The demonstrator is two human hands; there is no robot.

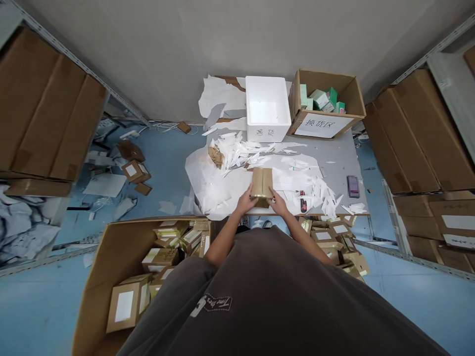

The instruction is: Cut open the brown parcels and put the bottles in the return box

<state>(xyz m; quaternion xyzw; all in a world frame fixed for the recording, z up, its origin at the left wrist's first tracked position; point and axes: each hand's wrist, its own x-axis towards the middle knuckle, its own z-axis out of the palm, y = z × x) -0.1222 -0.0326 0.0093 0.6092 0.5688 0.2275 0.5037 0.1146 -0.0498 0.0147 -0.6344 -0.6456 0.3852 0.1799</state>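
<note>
A small brown cardboard box (262, 182) with a strip of tape along its top sits between my hands at the table's front edge. My left hand (245, 200) grips its near left corner. On the opposite side, my right hand (278, 201) holds the near right corner. White paper scraps (237, 151) lie heaped just beyond the box, with a crumpled brown piece (215, 156) among them. To the right of my right hand lies a red and black tool (303, 201), its kind too small to make out.
A white foam box (268, 133) and an open carton (322, 129) holding green and white packs stand at the table's back. A phone (353, 186) lies at right. Large carton (92, 287) full of parcels stands at my left; more parcels (334, 235) are at my right.
</note>
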